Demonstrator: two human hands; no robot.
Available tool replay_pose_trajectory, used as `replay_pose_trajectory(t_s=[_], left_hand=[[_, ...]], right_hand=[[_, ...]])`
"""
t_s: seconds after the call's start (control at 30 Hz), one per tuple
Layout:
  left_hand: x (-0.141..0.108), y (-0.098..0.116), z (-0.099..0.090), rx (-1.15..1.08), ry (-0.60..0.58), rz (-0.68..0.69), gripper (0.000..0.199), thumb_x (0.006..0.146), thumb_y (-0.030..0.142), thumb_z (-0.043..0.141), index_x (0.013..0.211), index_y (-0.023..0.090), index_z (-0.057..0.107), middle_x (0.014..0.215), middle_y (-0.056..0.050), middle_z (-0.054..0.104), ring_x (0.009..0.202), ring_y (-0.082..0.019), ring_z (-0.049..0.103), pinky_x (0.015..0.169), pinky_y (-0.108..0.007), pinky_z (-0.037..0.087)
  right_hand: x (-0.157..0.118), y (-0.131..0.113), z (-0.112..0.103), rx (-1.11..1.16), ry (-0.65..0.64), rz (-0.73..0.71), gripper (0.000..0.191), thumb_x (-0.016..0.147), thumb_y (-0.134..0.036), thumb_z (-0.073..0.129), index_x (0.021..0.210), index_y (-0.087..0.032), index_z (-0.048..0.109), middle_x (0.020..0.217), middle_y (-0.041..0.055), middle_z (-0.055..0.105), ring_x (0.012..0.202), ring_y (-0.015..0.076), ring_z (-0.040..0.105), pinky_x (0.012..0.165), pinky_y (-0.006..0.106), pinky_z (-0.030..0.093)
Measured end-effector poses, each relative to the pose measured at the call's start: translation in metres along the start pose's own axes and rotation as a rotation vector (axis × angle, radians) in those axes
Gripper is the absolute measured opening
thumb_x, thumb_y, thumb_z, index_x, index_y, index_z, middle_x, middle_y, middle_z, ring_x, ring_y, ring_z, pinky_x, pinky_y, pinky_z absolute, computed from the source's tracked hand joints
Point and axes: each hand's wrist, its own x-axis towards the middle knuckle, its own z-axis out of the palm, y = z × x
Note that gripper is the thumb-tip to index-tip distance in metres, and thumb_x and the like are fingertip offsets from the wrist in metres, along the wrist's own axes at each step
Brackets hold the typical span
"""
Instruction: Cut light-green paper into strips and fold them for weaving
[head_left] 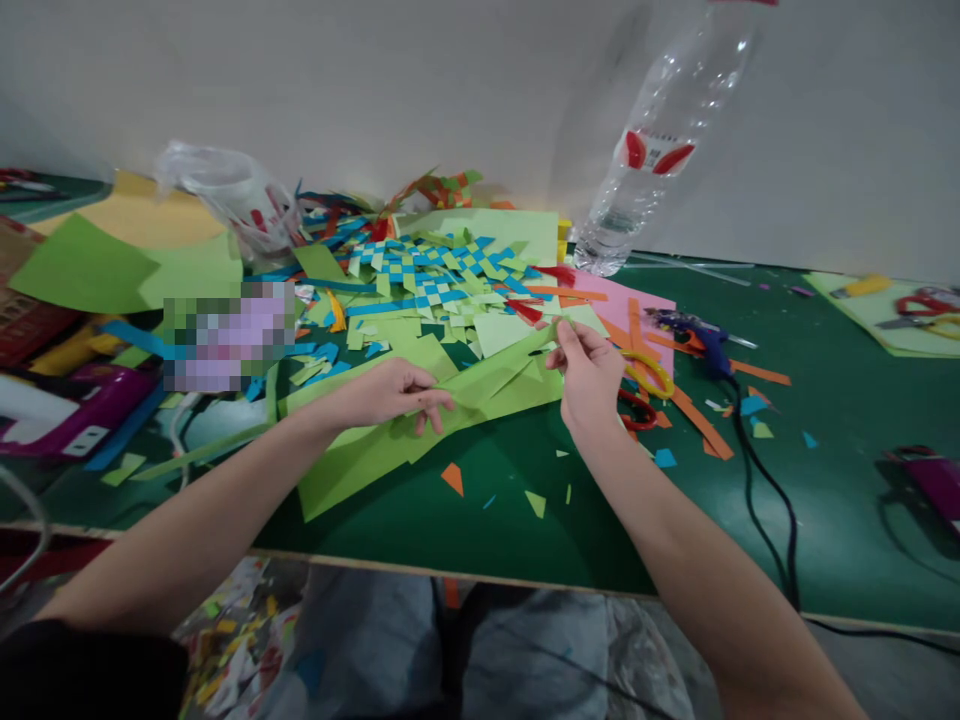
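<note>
A folded strip of light green paper (499,392) stretches between my two hands above the table. At its upper right end, my right hand (591,372) pinches the paper between thumb and fingers. My left hand (397,392) is closed on the other end with loosely curled fingers; part of its grip is hidden. More green sheets (330,485) lie under the strip and my left hand. Close to my right hand are scissors with a yellow handle loop (651,374) and a red one, their blades covered.
Blue-and-green woven paper pieces (442,270) lie behind my hands among scraps. A tall clear plastic bottle (645,160) stands behind right. A blue glue gun (709,345) trails a black cord (780,500). A bagged cup (251,205) and a purple tool (97,410) are left.
</note>
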Motion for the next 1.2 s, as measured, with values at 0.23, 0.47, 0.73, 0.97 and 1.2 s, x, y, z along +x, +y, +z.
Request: replay_pose_trajectory(t_s=[0.23, 0.47, 0.73, 0.97, 1.2], left_hand=[[0.000, -0.005, -0.011, -0.044, 0.186, -0.020, 0.030, 0.086, 0.045, 0.064, 0.081, 0.019, 0.078, 0.071, -0.006, 0.076, 0.051, -0.011, 0.066, 0.055, -0.021, 0.052], [0.002, -0.013, -0.020, -0.268, 0.682, -0.007, 0.032, 0.080, 0.044, 0.071, 0.065, 0.016, 0.068, 0.066, -0.006, 0.072, 0.051, -0.011, 0.061, 0.060, -0.026, 0.055], [0.004, -0.020, -0.028, -0.348, 0.983, 0.009, 0.038, 0.080, 0.042, 0.070, 0.056, 0.019, 0.052, 0.051, 0.000, 0.057, 0.045, -0.008, 0.049, 0.049, -0.022, 0.045], [0.006, -0.028, -0.028, -0.165, 1.027, 0.180, 0.031, 0.088, 0.041, 0.064, 0.110, 0.023, 0.052, 0.105, -0.008, 0.068, 0.087, -0.018, 0.069, 0.076, -0.032, 0.057], [0.001, -0.008, 0.006, 0.557, 0.722, 0.395, 0.030, 0.098, 0.033, 0.050, 0.124, 0.019, 0.055, 0.125, -0.011, 0.064, 0.120, -0.026, 0.059, 0.104, -0.043, 0.046]], right_hand=[[0.001, -0.002, -0.001, -0.079, 0.070, -0.022, 0.026, 0.081, -0.048, 0.065, 0.087, -0.023, 0.068, 0.073, -0.0002, 0.063, 0.051, 0.0105, 0.056, 0.056, 0.030, 0.049], [0.001, -0.010, -0.006, -0.086, 0.061, 0.007, 0.030, 0.074, -0.048, 0.074, 0.089, -0.022, 0.071, 0.069, 0.0005, 0.068, 0.050, 0.0124, 0.061, 0.057, 0.032, 0.056], [-0.016, -0.019, -0.014, -0.202, -0.096, 0.030, 0.024, 0.073, -0.040, 0.077, 0.082, -0.018, 0.071, 0.061, 0.0009, 0.070, 0.044, 0.0115, 0.060, 0.049, 0.028, 0.053], [-0.024, -0.013, -0.025, -0.271, -0.250, 0.147, 0.028, 0.071, -0.038, 0.078, 0.085, -0.018, 0.064, 0.062, 0.0007, 0.071, 0.042, 0.0117, 0.058, 0.044, 0.027, 0.049], [-0.032, -0.008, -0.022, -0.792, -0.446, -0.081, 0.028, 0.084, -0.046, 0.063, 0.095, -0.021, 0.066, 0.057, -0.0010, 0.066, 0.049, 0.0171, 0.059, 0.054, 0.031, 0.044]])
